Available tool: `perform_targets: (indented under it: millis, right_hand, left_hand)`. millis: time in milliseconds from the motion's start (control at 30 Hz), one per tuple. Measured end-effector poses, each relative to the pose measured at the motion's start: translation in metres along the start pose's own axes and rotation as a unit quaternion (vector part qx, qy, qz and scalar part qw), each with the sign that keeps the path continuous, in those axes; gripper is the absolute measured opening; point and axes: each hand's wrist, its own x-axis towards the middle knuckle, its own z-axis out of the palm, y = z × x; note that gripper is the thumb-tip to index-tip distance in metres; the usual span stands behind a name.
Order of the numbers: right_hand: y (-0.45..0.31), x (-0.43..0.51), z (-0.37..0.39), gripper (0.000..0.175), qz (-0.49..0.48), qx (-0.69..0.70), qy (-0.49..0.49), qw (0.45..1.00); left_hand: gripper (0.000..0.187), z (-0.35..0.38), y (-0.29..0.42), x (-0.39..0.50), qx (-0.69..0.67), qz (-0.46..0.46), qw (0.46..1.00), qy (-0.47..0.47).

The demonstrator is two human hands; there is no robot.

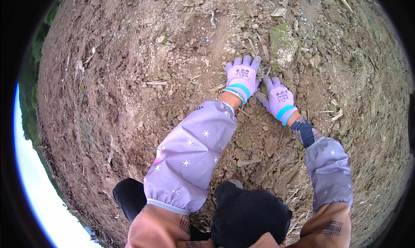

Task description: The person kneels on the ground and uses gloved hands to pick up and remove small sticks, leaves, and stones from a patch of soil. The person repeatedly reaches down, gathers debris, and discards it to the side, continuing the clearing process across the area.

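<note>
My left hand [242, 75], in a purple knit work glove with a blue cuff, lies back-up on the loose brown soil [207, 131]. Its fingertips reach down beside some dry plant stalks [263, 48], and its palm is hidden. Just to the right and slightly nearer to me, my right hand [279, 97] wears a matching glove that bears printed writing. Thumb and forefinger stand apart over the ground, with nothing visible between them. The two hands nearly touch at the left thumb.
A mossy clod [282, 45] sits beyond the hands. Dry husks [280, 9] and bits of stalk [249, 162] are strewn over the uneven ground. My knee in dark cloth [251, 215] is close below. Green trees [30, 108] edge the field at far left.
</note>
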Motion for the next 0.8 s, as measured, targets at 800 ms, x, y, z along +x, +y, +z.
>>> perform_targets:
  millis: [800]
  right_hand:
    - [0.013,0.003,-0.011,0.064,-0.039,0.059,-0.041,0.997]
  left_hand:
    - [0.048,-0.323,-0.164,-0.057,-0.343,-0.169,0.924,-0.026]
